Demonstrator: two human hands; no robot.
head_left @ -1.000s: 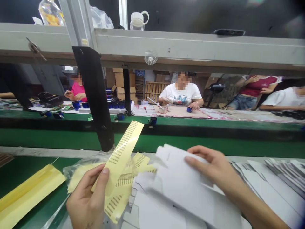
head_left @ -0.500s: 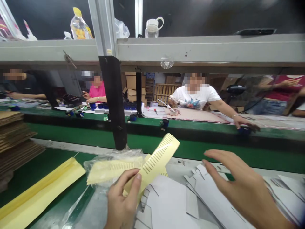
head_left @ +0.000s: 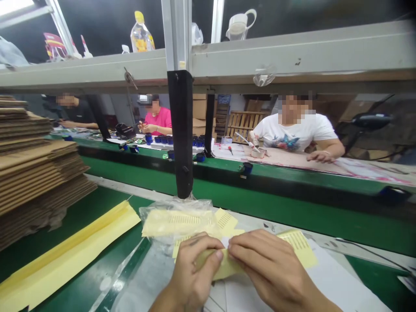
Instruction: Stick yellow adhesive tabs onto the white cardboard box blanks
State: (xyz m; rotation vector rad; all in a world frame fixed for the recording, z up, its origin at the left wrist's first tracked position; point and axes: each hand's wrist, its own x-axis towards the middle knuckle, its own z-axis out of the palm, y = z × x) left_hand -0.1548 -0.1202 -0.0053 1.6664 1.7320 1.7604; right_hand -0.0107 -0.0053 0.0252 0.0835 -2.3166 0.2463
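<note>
Head view, 1 frame.

- Left hand and right hand are meeting at bottom centre, both on 1 yellow label strip. The strip is lying across the white sheets, its printed right end sticking out past the right hand.
- Left thumb and fingers are pinching the strip's near edge, closed on it. The right fingers are curling down onto it, tips touching the left thumb. The right thumb is hidden, so I am judging that hand clamped on the strip too.
- Clear bag of more yellow strips is sitting just behind the hands. A long yellow sheet is lying to the left on the green desk, with a cardboard stack beyond it.
- People are working across the far bench, their hands well apart from these 2.

Judgement: the hands are working 1 label at the strip's edge. Doing it well is calling for a light left pinch beside the label, a right fingertip lifting only a corner, and the strip staying flat and uncreased.
</note>
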